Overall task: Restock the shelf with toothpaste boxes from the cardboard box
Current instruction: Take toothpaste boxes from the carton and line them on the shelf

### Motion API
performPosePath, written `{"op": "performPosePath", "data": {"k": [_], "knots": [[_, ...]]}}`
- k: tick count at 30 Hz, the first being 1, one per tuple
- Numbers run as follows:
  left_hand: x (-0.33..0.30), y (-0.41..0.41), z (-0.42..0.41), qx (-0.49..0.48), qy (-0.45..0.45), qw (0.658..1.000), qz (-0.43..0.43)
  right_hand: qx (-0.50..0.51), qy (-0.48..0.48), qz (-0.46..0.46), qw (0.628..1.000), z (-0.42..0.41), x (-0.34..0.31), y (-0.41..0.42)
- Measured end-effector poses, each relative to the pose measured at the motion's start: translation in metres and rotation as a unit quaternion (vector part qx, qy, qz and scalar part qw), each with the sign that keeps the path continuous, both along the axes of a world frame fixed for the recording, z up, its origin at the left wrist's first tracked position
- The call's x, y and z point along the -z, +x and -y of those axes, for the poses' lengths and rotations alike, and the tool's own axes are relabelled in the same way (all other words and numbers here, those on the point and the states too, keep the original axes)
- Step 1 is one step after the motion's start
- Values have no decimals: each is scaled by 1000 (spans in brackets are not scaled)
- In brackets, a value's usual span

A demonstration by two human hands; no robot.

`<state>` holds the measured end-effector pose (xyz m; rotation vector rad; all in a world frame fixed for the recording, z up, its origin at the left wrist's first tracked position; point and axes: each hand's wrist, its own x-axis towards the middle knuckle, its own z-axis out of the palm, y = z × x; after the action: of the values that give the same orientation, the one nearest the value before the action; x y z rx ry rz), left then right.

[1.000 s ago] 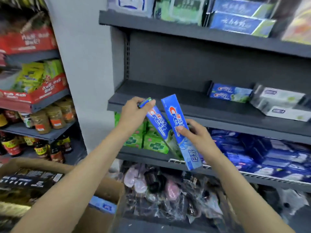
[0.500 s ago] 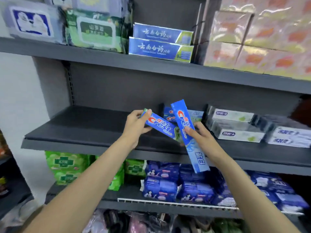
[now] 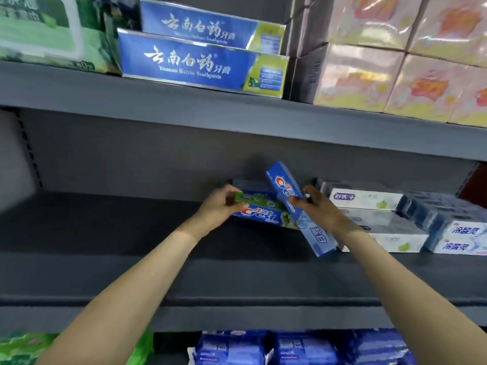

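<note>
Over shelf (image 3: 131,259), hands (image 3: 218,206) apparently grip toothpaste boxes (image 3: 263,213).

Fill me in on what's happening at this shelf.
A person is restocking toothpaste on the dark middle shelf. The left hand holds a green-and-blue Crest box lying flat near the back of the shelf. The right hand pinches a second, lighter blue Crest box, tilted steeply with its top end raised, not yet set down. White toothpaste boxes sit just to the right. The cardboard supply box is out of view.
</note>
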<state>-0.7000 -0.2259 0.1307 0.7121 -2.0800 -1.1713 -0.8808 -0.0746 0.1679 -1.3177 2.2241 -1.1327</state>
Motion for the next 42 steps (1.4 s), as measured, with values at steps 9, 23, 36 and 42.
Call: {"op": "performPosePath", "data": {"k": [9, 23, 36, 42], "knots": [[14, -15, 17, -88, -83, 980, 157, -57, 12, -142, 988, 26, -11, -13], [14, -18, 17, -136, 9, 983, 122, -101, 102, -321, 936, 58, -15, -3], [8, -12, 5, -121, 86, 989, 14, -56, 118, -432, 892, 65, 15, 10], [2, -7, -8, -123, 0, 989, 78, -49, 91, -382, 918, 57, 20, 24]]}}
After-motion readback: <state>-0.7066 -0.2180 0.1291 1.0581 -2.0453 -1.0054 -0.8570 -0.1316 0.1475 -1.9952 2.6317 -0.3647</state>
